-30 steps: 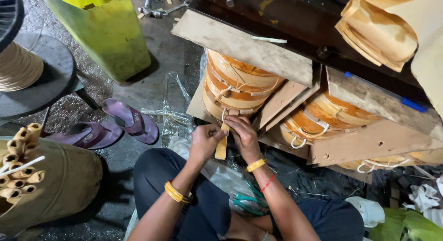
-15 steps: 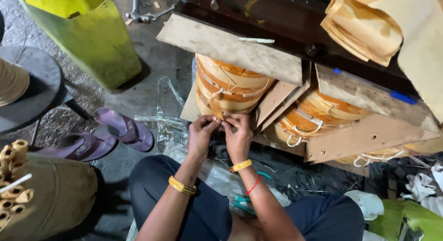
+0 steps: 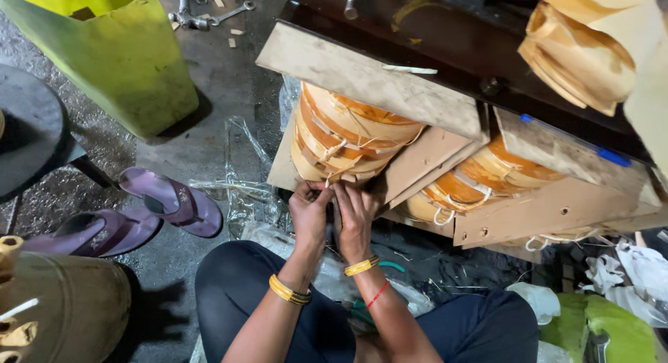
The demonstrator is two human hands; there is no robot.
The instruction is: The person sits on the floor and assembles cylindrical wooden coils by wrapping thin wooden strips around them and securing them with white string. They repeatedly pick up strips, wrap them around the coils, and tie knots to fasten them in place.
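My left hand (image 3: 308,211) and my right hand (image 3: 355,210) are pressed together at the lower front of a tied stack of tan leaf plates (image 3: 344,130). Their fingers pinch a thin pale string (image 3: 332,151) that runs up around the stack. The stack lies on its side under a worn wooden board (image 3: 362,78). A second tied stack of plates (image 3: 480,179) lies to the right, behind brown cardboard sheets (image 3: 557,206). Both wrists wear yellow bangles, and the right wrist also has a red thread. What the fingertips hold is mostly hidden.
A yellow-green bin (image 3: 111,57) stands at the upper left. Purple sandals (image 3: 139,213) lie on the dark floor at the left, next to a black round seat (image 3: 31,137). A tan sack (image 3: 62,314) stands at the lower left. More leaf plates (image 3: 577,53) rest at the upper right.
A flat tan strip that hung below my hands a second ago is gone from view. Both hands have closed in together on the string at the stack's lower edge.
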